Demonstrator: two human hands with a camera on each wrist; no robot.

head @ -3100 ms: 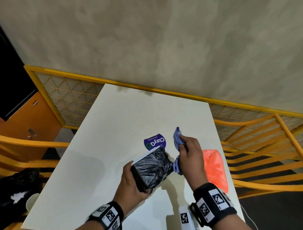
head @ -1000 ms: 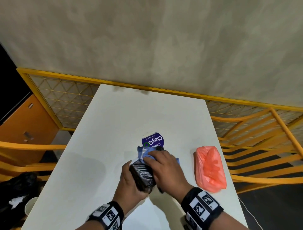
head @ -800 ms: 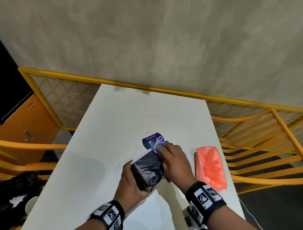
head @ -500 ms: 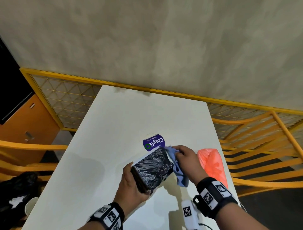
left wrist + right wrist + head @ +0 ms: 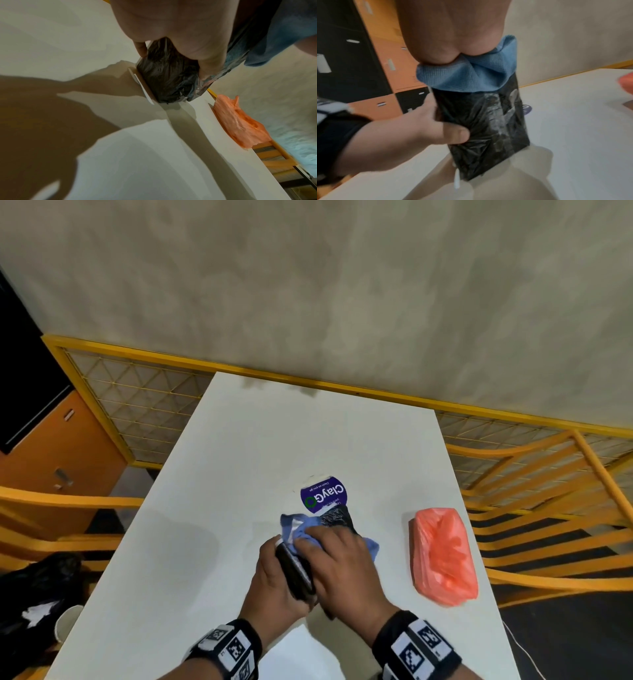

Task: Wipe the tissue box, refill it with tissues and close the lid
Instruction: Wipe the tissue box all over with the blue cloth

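A black, plastic-wrapped tissue box (image 5: 296, 571) is held tilted above the white table (image 5: 212, 542), near its front. My left hand (image 5: 270, 577) grips the box's near end, thumb on its side (image 5: 453, 134). My right hand (image 5: 339, 563) lies over the box's upper face and presses a bunched blue cloth (image 5: 301, 530) against it. In the right wrist view the cloth (image 5: 465, 75) covers the far end of the box (image 5: 488, 121). An orange packet of tissues (image 5: 443, 556) lies on the table to the right, untouched. The box's lid is hidden.
A round purple sticker (image 5: 323, 496) sits on the table just beyond the box. Yellow railings (image 5: 308, 385) and orange chair rails (image 5: 548, 508) surround the table. Orange and black lockers (image 5: 51, 446) stand left; a black bag (image 5: 34, 587) and white cup (image 5: 66, 621) lie below.
Half a second ago my right hand and the cloth were off the box's right side; they have swept left onto its upper face. The left hand keeps the same hold.
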